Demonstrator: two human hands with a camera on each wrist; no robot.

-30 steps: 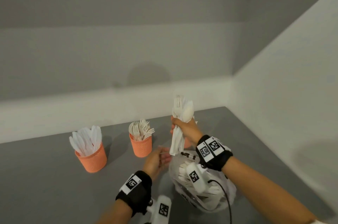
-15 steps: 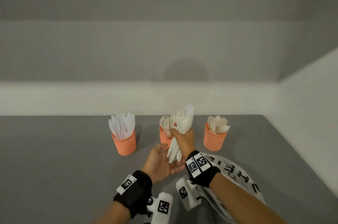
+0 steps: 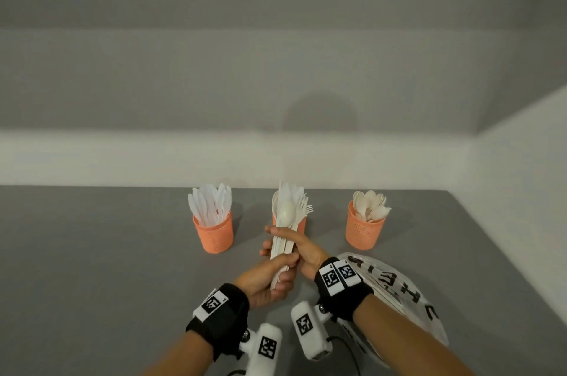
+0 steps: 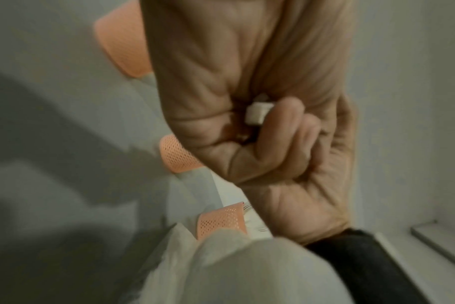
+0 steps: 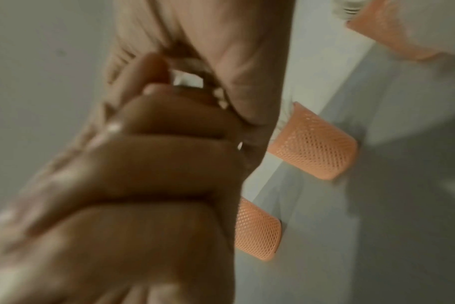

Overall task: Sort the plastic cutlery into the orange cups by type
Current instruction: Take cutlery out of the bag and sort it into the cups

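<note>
Three orange mesh cups stand in a row on the grey table: the left cup (image 3: 213, 236) holds knives, the right cup (image 3: 364, 234) holds spoons, and the middle cup (image 3: 302, 224) holds forks and is mostly hidden. In front of the middle cup a bundle of white cutlery (image 3: 287, 216) stands upright, with a spoon facing me. My right hand (image 3: 283, 243) grips the middle of the handles. My left hand (image 3: 283, 268) grips their lower ends. In the left wrist view a white handle end (image 4: 257, 115) pokes out between curled fingers.
A clear plastic bag (image 3: 399, 293) with black lettering lies on the table under my right forearm. The table meets a white wall ledge (image 3: 122, 158) behind the cups and a wall on the right.
My right hand has lowered the bundle towards me. My left hand, open under it before, now grips the handle ends. The view has swung so the cups sit centred.
</note>
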